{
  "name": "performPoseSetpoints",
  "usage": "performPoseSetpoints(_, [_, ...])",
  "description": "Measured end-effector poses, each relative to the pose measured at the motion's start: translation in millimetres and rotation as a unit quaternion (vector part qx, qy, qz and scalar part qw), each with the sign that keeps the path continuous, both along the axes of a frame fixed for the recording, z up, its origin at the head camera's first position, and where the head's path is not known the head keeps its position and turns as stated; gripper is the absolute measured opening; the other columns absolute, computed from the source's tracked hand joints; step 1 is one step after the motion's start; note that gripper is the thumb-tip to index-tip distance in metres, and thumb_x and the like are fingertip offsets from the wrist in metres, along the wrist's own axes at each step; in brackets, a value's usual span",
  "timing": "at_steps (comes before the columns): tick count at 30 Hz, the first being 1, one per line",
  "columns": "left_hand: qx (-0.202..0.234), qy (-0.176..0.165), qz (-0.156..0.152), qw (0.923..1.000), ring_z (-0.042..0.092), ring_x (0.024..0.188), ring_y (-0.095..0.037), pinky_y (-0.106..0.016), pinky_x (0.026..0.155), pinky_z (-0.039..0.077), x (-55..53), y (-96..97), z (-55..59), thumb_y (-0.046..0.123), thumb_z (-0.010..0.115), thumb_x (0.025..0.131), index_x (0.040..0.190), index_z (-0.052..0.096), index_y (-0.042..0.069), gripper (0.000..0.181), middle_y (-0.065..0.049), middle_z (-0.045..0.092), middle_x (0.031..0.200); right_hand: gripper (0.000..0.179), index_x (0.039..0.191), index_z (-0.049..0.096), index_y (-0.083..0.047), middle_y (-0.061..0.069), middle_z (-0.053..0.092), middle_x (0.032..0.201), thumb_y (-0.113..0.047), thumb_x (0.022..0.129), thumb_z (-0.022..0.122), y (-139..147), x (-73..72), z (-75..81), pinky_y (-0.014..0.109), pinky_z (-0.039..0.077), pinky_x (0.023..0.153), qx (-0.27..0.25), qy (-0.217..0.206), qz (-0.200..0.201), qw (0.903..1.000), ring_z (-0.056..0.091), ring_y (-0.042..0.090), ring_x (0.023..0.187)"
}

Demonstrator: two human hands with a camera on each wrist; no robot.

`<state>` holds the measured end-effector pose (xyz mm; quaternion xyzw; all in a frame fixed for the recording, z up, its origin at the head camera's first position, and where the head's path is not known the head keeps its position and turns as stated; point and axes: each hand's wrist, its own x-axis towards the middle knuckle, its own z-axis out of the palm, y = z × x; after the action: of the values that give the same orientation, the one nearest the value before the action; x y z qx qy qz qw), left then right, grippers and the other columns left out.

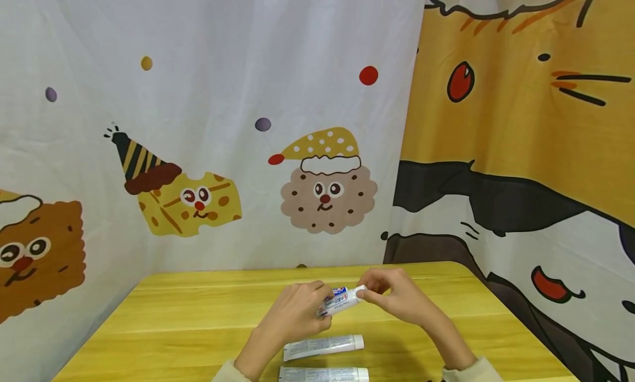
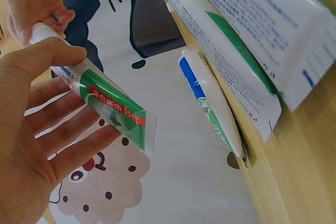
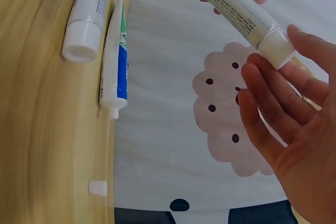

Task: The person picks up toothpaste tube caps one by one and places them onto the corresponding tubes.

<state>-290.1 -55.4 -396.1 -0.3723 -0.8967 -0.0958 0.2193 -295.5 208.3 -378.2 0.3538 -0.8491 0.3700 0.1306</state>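
Note:
My left hand holds a white toothpaste tube above the table, thumb on one side and fingers under it. Its green and red printed side and flat crimped end show in the left wrist view. With thumb and fingertips, my right hand pinches the tube's white cap, which sits on the tube. Beyond the held tube lies another toothpaste tube, blue, green and white, its narrow nozzle bare. A loose white cap stands on the wood beyond that nozzle in the right wrist view.
Two capped toothpaste tubes lie side by side nearer to me, one tube behind the front tube. The yellow wood-grain table reaches back to a cartoon-printed curtain, which also hangs along the right side.

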Motion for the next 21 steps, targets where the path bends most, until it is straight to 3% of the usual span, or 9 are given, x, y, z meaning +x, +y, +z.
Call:
performPoseSetpoints(6, [0.0, -0.002, -0.004, 1.0, 0.048, 0.063, 0.001, -0.013, 0.055, 0.04, -0.2, -0.1, -0.4, 0.027, 0.079, 0.083, 0.103, 0.072, 0.016, 0.024, 0.006, 0.071, 0.094, 0.013, 0.096, 0.072, -0.023, -0.013, 0.069, 0.076, -0.029, 0.103, 0.063, -1.1, -1.6, -1.6, 0.026, 0.055, 0.061, 0.018, -0.005, -0.008, 0.9998, 0.061, 0.002, 0.064])
performPoseSetpoints(12, [0.004, 0.003, -0.003, 1.0, 0.051, 0.066, 0.001, -0.015, 0.058, 0.042, 0.0, -1.9, 0.4, 0.028, 0.078, 0.083, 0.104, 0.072, 0.016, 0.025, 0.006, 0.072, 0.096, 0.014, 0.11, 0.07, -0.025, -0.008, 0.073, 0.099, -0.032, 0.098, 0.071, -2.0, 1.6, 2.4, 0.029, 0.058, 0.073, 0.007, 0.004, -0.024, 0.9997, 0.066, 0.003, 0.084])
performPoseSetpoints(17, [0.004, 0.001, -0.002, 1.0, 0.049, 0.064, 0.001, -0.015, 0.056, 0.041, -0.3, -2.4, 1.5, 0.028, 0.078, 0.083, 0.105, 0.072, 0.016, 0.025, 0.006, 0.07, 0.094, 0.028, 0.113, 0.07, -0.024, -0.001, 0.071, 0.117, -0.017, 0.088, 0.082, 1.5, 2.8, 4.4, 0.035, 0.06, 0.08, -0.011, 0.037, 0.01, 0.9992, 0.067, 0.01, 0.099])
performPoseSetpoints(21, [0.006, -0.004, -0.003, 1.0, 0.048, 0.063, 0.001, -0.015, 0.055, 0.041, 0.1, -2.4, 2.4, 0.028, 0.078, 0.084, 0.104, 0.072, 0.017, 0.024, 0.007, 0.069, 0.091, 0.032, 0.11, 0.071, -0.022, -0.002, 0.071, 0.117, -0.007, 0.085, 0.082, 3.5, 1.0, 3.8, 0.035, 0.061, 0.08, -0.01, 0.045, 0.036, 0.9983, 0.068, 0.011, 0.101])
